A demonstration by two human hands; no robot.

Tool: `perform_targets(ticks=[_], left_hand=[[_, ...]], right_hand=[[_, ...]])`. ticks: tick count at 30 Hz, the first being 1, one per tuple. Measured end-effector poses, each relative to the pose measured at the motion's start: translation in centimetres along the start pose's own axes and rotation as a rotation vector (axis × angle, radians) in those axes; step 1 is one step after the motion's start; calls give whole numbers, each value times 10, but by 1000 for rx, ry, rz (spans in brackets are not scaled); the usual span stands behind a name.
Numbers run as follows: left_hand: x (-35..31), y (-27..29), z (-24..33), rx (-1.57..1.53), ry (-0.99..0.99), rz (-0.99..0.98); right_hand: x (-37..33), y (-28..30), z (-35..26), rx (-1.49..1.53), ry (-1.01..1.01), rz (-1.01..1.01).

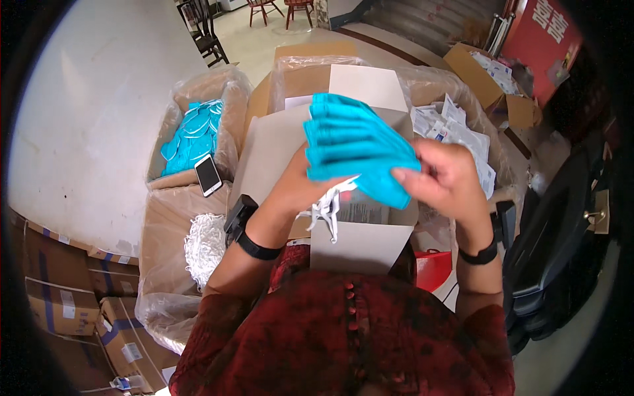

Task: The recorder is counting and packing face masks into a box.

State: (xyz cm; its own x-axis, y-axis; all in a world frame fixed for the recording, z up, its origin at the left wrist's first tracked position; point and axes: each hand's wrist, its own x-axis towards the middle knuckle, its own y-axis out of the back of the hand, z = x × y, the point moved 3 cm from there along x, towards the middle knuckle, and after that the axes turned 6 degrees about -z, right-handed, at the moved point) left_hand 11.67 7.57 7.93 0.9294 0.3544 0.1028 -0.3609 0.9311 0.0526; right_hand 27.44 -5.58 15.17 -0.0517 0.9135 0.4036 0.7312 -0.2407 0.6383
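Note:
A fanned stack of several teal fabric pieces that look like folded face masks (363,148) is held up in front of me. White ear loops (327,214) dangle from its lower left. My left hand (297,175) grips the stack from the left and below, its fingers mostly hidden behind the masks. At the right end, my right hand (450,175) pinches the masks between thumb and fingers. Directly beneath is an open white carton (360,247) with its flaps spread; printed material shows inside, partly covered by the masks.
To the left, a lined box (228,99) holds more teal masks, with a phone (209,175) on its edge. Nearer is a heap of white loops (206,247). White packets (456,129) fill a lined box at right. A black chair (561,244) stands far right; brown cartons (59,303) lie lower left.

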Motion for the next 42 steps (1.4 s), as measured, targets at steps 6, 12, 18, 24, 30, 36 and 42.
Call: perform_targets(ticks=[6,12,18,24,30,36,42], left_hand=[[28,-3,18,-192,-218,20],[16,10,26,-419,-289,136],[-5,68,3,9,35,455],[-3,45,49,223,-548,304],[9,-10,37,-184,-295,201],[3,-18,35,-495,-230,78],[0,-22,14,-598,-68,-7]], right_hand=[[24,22,14,119,6,13],[28,47,21,187,-16,92],[45,60,33,258,9,159],[46,56,4,-1,-3,27],[36,40,-13,69,-10,-75],[35,37,-9,131,10,-158],[35,32,-9,147,72,-225]])
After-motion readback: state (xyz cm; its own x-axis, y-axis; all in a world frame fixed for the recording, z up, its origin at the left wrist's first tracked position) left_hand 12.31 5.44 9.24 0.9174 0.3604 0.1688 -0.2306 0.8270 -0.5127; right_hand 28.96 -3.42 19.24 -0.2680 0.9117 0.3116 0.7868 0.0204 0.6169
